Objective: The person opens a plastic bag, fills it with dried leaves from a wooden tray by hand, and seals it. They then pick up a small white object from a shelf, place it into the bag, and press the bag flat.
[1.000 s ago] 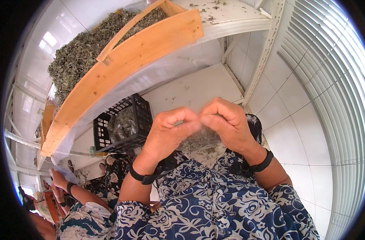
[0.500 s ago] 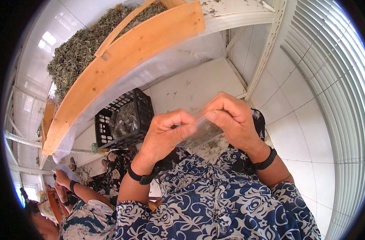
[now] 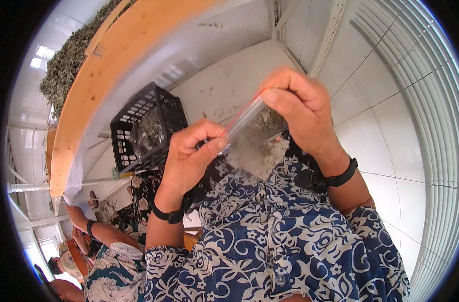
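Observation:
Between my two hands stretches a clear zip bag (image 3: 249, 120) with a red strip along its top edge. Dried herb shows through its lower part, which is blurred. My left hand (image 3: 191, 153) pinches one end of the strip between thumb and fingers. Higher up and to the right, my right hand (image 3: 302, 108) grips the other end, so the top edge slants upward to the right. Both wrists wear dark bands.
A black plastic crate (image 3: 151, 128) holding filled clear bags stands to the left of my hands. Beyond it runs a wooden board (image 3: 83, 95) edging a heap of dried herb (image 3: 65, 75). At lower left, a co-worker's arm (image 3: 108, 234) reaches forward. Slatted blinds (image 3: 436, 116) line the right.
My hands have moved apart, the right one rising and the left shifting slightly left. The bag's top edge is now pulled straight between them. My view has shifted, too.

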A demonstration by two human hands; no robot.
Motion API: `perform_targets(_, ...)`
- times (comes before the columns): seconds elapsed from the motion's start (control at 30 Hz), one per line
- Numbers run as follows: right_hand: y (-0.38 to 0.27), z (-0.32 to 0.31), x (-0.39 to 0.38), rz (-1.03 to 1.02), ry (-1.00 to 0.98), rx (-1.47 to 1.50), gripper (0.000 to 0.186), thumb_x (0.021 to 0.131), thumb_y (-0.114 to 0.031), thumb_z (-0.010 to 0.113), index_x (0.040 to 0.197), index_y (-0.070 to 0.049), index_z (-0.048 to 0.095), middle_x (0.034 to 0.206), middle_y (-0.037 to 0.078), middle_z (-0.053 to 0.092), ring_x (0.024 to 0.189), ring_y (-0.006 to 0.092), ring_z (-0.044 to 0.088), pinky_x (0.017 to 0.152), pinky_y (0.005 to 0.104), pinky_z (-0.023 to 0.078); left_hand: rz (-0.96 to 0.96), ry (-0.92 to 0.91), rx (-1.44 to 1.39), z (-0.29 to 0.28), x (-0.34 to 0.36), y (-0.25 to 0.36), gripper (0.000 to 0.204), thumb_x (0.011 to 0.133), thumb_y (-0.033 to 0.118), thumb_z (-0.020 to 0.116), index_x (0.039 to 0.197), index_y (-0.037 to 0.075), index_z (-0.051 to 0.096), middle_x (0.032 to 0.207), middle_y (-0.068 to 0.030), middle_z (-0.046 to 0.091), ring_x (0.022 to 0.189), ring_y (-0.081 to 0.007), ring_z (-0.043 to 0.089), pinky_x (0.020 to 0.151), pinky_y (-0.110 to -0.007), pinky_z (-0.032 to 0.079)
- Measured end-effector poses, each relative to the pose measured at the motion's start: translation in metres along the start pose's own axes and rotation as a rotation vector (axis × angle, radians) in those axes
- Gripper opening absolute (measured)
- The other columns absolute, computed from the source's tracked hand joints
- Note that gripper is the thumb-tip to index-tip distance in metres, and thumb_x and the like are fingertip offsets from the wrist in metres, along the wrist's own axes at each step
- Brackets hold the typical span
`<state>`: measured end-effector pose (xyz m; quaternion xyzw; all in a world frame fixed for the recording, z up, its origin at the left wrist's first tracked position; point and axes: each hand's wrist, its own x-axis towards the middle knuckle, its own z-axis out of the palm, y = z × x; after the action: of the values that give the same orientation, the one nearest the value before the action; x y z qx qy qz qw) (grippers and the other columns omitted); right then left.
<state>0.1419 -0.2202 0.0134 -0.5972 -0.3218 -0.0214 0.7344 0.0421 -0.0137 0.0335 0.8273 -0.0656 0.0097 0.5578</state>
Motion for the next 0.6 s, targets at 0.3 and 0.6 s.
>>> perform_targets(0.3, -0.003, -0.007, -0.003, 0.096, 0.061, 0.075, 0.012, 0.093, -0.009, 0.057, 0.086, -0.001, 0.062, 0.079, -0.002, 0.061, 0.073, 0.0039, 0.050, 0.066, 0.0212, 0.042, -0.011, 0.021, 0.009, -0.009, -0.007, -0.010, 0.003, 0.091, 0.004, 0.062, 0.090, 0.000, 0.062, 0.080, 0.0015, 0.058, 0.077, -0.0059, 0.051, 0.072, -0.022, 0.042)
perform_targets(0.6, -0.001, -0.007, 0.001, 0.181, 0.114, 0.299, 0.016, 0.095, -0.014, 0.054, 0.096, 0.001, 0.059, 0.094, 0.011, 0.066, 0.088, 0.0162, 0.062, 0.084, 0.0313, 0.049, -0.100, 0.163, -0.338, -0.015, -0.017, -0.040, 0.021, 0.089, 0.012, 0.067, 0.107, 0.002, 0.062, 0.098, -0.0014, 0.061, 0.091, -0.0093, 0.056, 0.077, -0.022, 0.044)
